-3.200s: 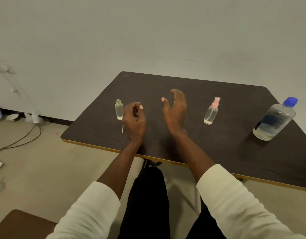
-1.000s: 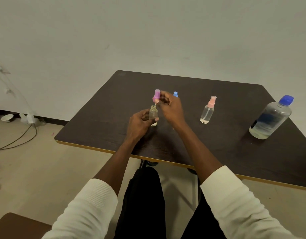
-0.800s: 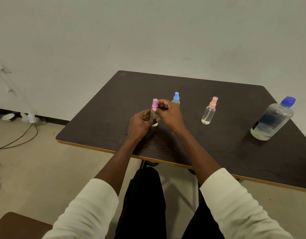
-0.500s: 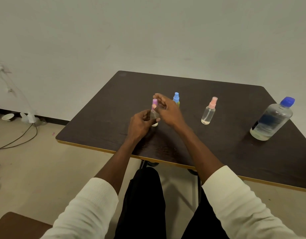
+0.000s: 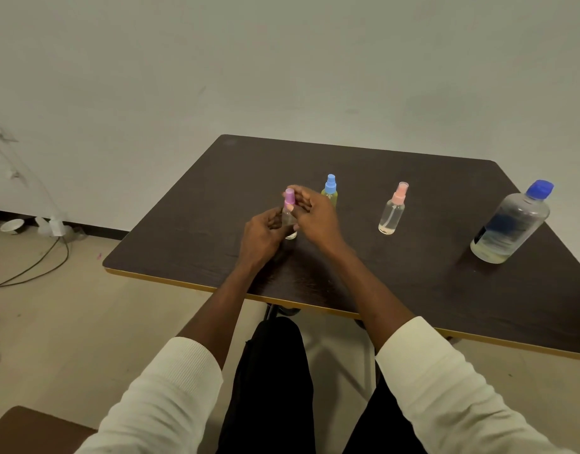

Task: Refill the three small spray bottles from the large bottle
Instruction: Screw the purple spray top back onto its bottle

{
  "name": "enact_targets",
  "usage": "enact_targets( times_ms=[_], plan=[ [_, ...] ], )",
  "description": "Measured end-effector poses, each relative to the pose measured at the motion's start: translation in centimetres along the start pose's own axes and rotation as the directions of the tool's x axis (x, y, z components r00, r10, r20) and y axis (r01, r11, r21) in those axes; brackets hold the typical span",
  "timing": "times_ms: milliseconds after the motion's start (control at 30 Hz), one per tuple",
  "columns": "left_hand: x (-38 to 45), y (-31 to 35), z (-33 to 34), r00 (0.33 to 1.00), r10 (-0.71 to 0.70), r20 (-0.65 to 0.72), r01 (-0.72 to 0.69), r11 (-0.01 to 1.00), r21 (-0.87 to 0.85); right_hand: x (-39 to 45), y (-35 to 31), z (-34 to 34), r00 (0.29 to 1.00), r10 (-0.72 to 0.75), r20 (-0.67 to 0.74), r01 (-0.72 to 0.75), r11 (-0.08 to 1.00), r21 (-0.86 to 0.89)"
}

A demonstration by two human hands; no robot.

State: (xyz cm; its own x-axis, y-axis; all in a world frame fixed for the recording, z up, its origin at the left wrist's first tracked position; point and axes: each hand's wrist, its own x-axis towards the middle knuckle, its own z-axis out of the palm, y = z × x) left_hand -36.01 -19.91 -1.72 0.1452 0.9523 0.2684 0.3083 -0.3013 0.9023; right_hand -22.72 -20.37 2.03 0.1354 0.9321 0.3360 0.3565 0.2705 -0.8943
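Purple-capped spray bottle [image 5: 289, 213] stands upright on the table [image 5: 413, 283], near the front-middle. Our left hand [image 5: 262, 235] wraps its clear body, fingers curled round it. Our right hand [image 5: 311, 213] is at the neck just under the purple cap [image 5: 289, 195], fingertips pinching there; we judge this as screwing the sprayer head on, though turning cannot be read from a single view. How much liquid is in it we cannot tell, since the hands cover most of the body.

Just behind the right hand: blue-capped spray bottle [image 5: 330, 191], yellowish-green body, capped, upright, partly hidden. Farther right, well apart: pink-capped spray bottle [image 5: 393, 211], capped, clear, with only a shallow layer of liquid showing at the bottom. Far right of the table: large bottle [image 5: 511, 224], blue lid on, low on liquid.

Progress, as we judge it: the purple one is being closed up, so it is likely done or close to it. The pink one looks nearly empty and probably still needs filling. The blue one's level is unreadable. The large bottle is capped, so no pouring is under way.

Beyond the table: cables [image 5: 30, 267] on the floor at left.
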Motion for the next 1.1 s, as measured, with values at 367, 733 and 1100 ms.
enact_targets(
  times_ms=[367, 733, 1100],
  plan=[
    [0.0, 0.0, 0.0, 1.0, 0.005, 0.005, -0.005, 1.0, 0.0, -0.1, -0.6, -0.3, 0.998, 0.031, -0.057, -0.029, 0.999, 0.042],
    [-0.1, 0.2, 0.0, 1.0, 0.024, 0.01, -0.024, 1.0, -0.018, 0.9, -0.5, -0.6, 1.0, 0.015, 0.007, -0.015, 0.999, 0.042],
    [0.8, 0.1, 0.3, 1.0, -0.004, 0.014, 0.004, 1.0, 0.024, -0.7, 0.0, -0.3, 0.981, 0.014, -0.193, -0.008, 0.999, 0.032]
  ],
)
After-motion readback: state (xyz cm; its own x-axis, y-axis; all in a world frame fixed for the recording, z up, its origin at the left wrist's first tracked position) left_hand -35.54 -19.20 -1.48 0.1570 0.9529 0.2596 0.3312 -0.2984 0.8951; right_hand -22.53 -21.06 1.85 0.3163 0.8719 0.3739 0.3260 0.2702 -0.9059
